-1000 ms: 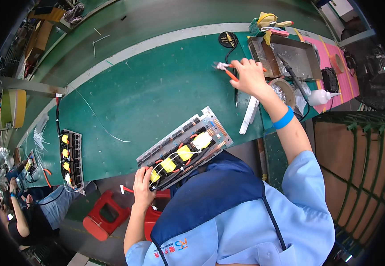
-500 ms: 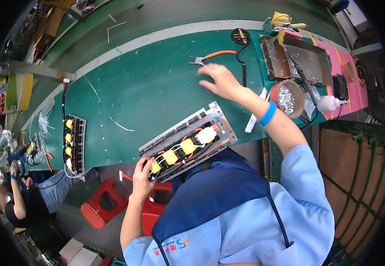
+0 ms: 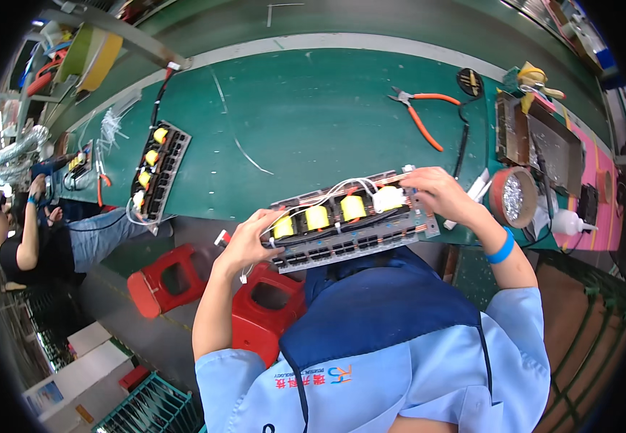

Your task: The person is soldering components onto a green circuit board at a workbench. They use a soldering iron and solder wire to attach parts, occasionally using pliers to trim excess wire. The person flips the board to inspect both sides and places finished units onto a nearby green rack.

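A long circuit board lies across the near edge of the bench in front of my apron. Several yellow-wrapped transformers stand in a row on it, with white and black wires along them and black connectors down its near side. My left hand grips its left end, thumb on top. At the far right corner, my right hand has its fingers bent over the board's end. A red-and-white plug on a lead sticks out beside my left hand. Orange-handled cutters lie open beyond my right hand.
A similar board lies at left, near a seated person. At right are a bowl of metal shavings, a metal tray, a soldering iron and a white bottle. Red stools stand below the bench.
My right hand has come back from near the cutters to the board's right end. The board has been turned round, so its connector row now faces me. The cutters' handles are now spread.
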Available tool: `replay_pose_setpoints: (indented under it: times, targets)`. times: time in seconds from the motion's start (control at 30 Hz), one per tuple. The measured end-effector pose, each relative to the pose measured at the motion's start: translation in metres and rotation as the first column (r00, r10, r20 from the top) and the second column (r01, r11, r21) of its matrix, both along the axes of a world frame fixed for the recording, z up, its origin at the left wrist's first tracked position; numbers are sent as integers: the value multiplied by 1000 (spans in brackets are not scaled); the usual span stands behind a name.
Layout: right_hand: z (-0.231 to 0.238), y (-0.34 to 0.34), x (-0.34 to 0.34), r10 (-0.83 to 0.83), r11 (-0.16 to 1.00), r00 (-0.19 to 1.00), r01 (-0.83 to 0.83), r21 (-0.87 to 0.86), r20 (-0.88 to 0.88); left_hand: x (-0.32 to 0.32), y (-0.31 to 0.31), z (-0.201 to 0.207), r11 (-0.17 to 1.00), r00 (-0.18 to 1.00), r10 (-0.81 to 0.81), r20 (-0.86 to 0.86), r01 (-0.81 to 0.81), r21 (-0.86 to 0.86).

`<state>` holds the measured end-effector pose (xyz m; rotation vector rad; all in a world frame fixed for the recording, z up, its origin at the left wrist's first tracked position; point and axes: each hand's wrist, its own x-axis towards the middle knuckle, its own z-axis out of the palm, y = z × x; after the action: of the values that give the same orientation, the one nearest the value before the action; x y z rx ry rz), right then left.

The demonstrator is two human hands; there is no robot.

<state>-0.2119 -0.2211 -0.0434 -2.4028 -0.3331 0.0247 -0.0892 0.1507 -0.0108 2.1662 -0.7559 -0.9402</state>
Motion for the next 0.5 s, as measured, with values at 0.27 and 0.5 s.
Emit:
replay_pose_setpoints:
  times: [0.27,0.5]
  targets:
    - [10,-19,-33,-103,983,986,121,-138,134,23,2,-5,999,997,0,-78,-3,-38]
    - [-19,-11,-49,122,918,871,83,-389,475,-3,-9,17,999,991,25,131,-21,-28]
